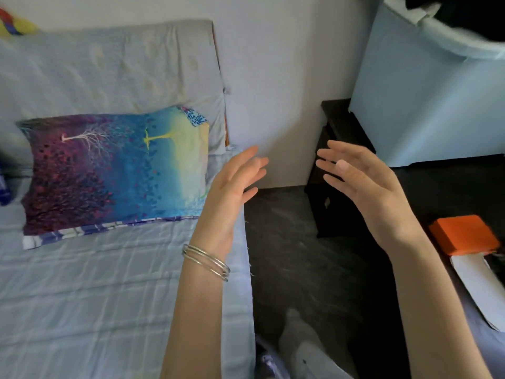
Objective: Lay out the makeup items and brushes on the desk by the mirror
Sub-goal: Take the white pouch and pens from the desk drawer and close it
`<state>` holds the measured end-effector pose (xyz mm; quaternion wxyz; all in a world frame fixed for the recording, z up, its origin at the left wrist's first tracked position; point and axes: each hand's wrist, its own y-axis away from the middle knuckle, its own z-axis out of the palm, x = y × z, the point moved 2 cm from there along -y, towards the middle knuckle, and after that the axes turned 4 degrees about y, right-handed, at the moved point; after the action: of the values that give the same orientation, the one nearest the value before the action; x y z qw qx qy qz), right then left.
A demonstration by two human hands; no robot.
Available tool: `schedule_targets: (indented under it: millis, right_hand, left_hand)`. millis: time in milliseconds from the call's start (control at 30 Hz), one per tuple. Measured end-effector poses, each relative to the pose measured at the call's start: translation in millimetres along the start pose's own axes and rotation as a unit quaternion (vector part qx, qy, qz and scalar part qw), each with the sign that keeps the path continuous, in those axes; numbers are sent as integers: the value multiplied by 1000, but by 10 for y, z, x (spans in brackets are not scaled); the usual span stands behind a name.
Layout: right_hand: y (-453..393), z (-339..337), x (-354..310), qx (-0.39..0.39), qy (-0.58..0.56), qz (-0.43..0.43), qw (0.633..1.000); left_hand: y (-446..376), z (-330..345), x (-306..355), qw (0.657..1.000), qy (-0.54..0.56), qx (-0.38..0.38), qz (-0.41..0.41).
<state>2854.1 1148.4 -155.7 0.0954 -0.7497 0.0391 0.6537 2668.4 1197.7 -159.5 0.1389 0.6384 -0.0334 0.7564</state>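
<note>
My left hand [232,187] is raised over the right edge of the bed, fingers apart and empty, with silver bangles on its wrist. My right hand [363,181] hovers over the dark floor beside a black desk [448,184], fingers spread and holding nothing. The two palms face each other, a short gap between them. No makeup items, brushes or mirror show in this view.
A bed with a pale blue checked sheet [95,296] and a colourful pillow [114,170] fills the left. An orange box [464,237] and white paper [481,285] lie on the desk at right. A light blue appliance [426,99] stands behind. Dark floor [295,255] lies between.
</note>
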Motion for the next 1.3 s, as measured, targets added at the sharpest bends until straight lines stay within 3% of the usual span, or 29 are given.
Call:
schedule_targets:
  millis: [233,667,967,1300]
  right_hand:
    - [-987,-222,178,-6,-12,-4,1000]
    - [-2443,-778,349,14,-26,-2,1000]
    - [-3164,-976,587,130,-32,21,991]
    - [-3810,-886,734,283,-7,57,958]
  left_hand:
    - [-1011,131,83,1000,-4,13,1]
    - [-2587,675,245,999,-23,-34,-7]
    - [-3841,879,167,988,-50,-140,-38]
    - [-5061,1112,263,956,-66,-272,-91]
